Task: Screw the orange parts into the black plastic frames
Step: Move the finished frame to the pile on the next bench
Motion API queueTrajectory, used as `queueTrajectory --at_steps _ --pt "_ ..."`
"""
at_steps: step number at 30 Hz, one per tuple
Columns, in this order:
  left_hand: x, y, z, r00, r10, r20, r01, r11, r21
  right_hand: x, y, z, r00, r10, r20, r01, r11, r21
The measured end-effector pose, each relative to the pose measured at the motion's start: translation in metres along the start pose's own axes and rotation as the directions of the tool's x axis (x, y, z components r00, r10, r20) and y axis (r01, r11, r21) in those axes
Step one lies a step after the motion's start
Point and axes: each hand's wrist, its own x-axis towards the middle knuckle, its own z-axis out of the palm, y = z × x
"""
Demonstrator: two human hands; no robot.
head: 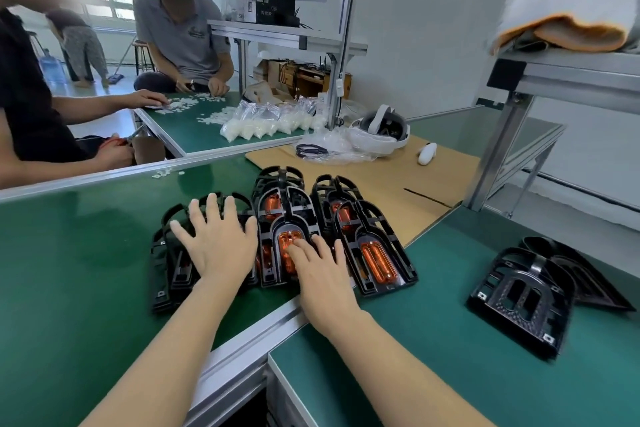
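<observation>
A: The fingers of the left hand are spread out straight and lie flat on the black frames at the left of the cluster, gripping nothing. The right hand is flat too, its fingers extended, with the tips touching the orange part seated in the middle frame.

B: So neither hand holds anything?

A: Nothing. No screwdriver or screws are visible anywhere I can make out.

B: Which step would you call this?

A: Sorting or checking, I think. The hands press on the pile, maybe seating that orange part or choosing a frame to work on. No driving of screws is under way.

B: And where are the other pieces?

A: Another frame with an orange insert lies just right of the right hand; more loaded frames are stacked behind. All sit on the green worktop, partly overlapping a cardboard sheet. Two bare frames lie well apart to the right.

B: Next move?

A: Probably closing the fingers on one frame, lifting it clear of the overlapping pile, then finding a driver. The frames interlock, so a neighbour could drag along.
</observation>
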Motion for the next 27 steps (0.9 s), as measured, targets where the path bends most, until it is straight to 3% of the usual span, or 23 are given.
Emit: queueTrajectory --at_steps 10,15,21,27 --pt "-0.026 0.008 0.000 0.991 0.122 0.054 -0.127 0.989 0.081 -0.024 0.010 -0.007 0.997 -0.064 0.045 0.065 0.998 -0.021" --pt "-0.033 0.008 -0.001 0.994 0.101 0.033 -0.104 0.991 0.090 -0.038 0.012 -0.020 0.997 -0.068 -0.040 0.069 0.997 0.016" --pt "-0.045 0.008 0.001 0.987 0.137 0.082 -0.146 0.984 0.106 -0.066 0.033 -0.036 0.996 0.037 -0.076 -0.034 0.999 0.036" --pt "-0.049 0.013 -0.011 0.989 0.143 0.024 -0.143 0.989 0.042 -0.091 0.059 -0.048 0.989 0.132 -0.065 -0.130 0.991 0.031"
